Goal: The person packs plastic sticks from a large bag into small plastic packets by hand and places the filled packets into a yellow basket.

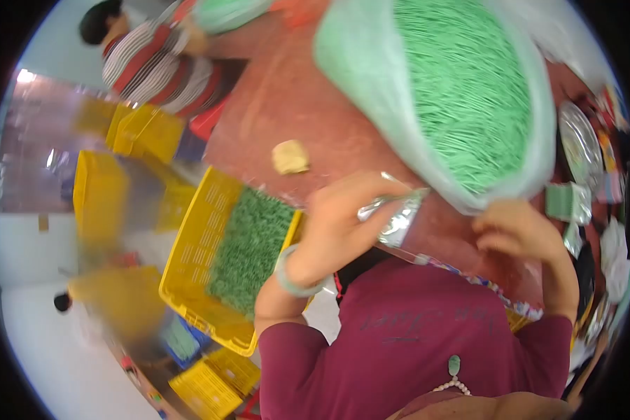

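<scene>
My left hand (346, 220), with a pale bangle (292, 276) on its wrist, is closed around a shiny silver foil packet (401, 220) at the table's near edge. The packet's exact kind is unclear. My right hand (514, 231) hangs near the lower rim of a large clear plastic bag (371, 77). Its fingers are loosely bent and apart, somewhat blurred, with nothing visible in them. Thin light-green strands (469, 91) fill the bag. A small yellowish folded piece (290, 157) lies on the reddish table (259, 119).
A yellow crate (189, 259) with small green pieces (252, 245) stands left of the table. Farther left are more yellow crates (101, 189) and a blurred person in yellow (119, 301). A person in a striped shirt (157, 66) sits at the far left. A metal tray (579, 143) lies at right.
</scene>
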{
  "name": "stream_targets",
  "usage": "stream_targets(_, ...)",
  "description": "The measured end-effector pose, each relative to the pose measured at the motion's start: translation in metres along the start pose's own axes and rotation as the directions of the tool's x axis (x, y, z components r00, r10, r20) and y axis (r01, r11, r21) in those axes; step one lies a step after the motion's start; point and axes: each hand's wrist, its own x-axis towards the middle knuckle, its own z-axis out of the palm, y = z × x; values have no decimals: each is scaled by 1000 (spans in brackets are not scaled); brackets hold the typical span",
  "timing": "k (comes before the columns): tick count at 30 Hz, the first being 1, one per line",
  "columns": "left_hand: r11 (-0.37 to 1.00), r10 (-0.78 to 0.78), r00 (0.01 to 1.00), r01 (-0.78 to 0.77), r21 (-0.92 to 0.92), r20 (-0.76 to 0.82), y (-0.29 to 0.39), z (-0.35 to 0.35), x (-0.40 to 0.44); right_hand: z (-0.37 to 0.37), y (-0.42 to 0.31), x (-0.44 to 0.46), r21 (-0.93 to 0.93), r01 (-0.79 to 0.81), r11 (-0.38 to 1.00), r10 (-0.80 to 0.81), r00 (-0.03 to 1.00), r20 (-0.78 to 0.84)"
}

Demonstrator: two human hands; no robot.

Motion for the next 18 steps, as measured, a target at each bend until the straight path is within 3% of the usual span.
stream_targets(1,990,-132,985,137,38,-112,5,-35,-20,12,4,-7,-33,2,999,2,994,111)
stream_targets(2,968,-124,929,191,162,-350,-13,-66,-38,26,5,-14,-198,-77,977,105,985,135)
stream_targets(3,850,-145,865,358,387,-481,-25,-104,-50,42,6,-20,-362,-154,919,216,967,136)
stream_targets(4,794,-254,756,519,317,-603,-42,-135,-56,54,8,-22,-365,-135,921,203,967,154)
stream_targets(6,659,-160,721,587,470,-674,-114,-190,-81,70,14,-23,-502,-159,850,164,986,-34)
stream_targets(8,645,-176,721,599,474,-671,-234,-232,-124,82,25,-28,-521,-197,830,207,977,-40)
stream_targets(10,412,-321,623,770,487,-714,-338,-237,-152,86,27,-24,-566,-247,786,245,966,-81)
stream_targets(11,396,-362,629,772,497,-688,-369,-230,-158,86,28,-23,-576,-241,781,244,967,-74)
stream_targets(15,446,-385,519,829,339,-763,-466,-193,-156,86,21,-20,-522,-305,797,315,946,-72)
stream_targets(16,394,-464,445,878,271,-766,-488,-188,-155,84,18,-15,-489,-301,818,302,950,-79)
stream_targets(17,334,-544,370,919,210,-753,-509,-179,-155,81,17,-13,-497,-312,810,313,946,-85)
stream_targets(18,588,-494,101,770,-246,-864,-608,-167,-183,77,15,-14,-435,-363,824,380,924,-52)
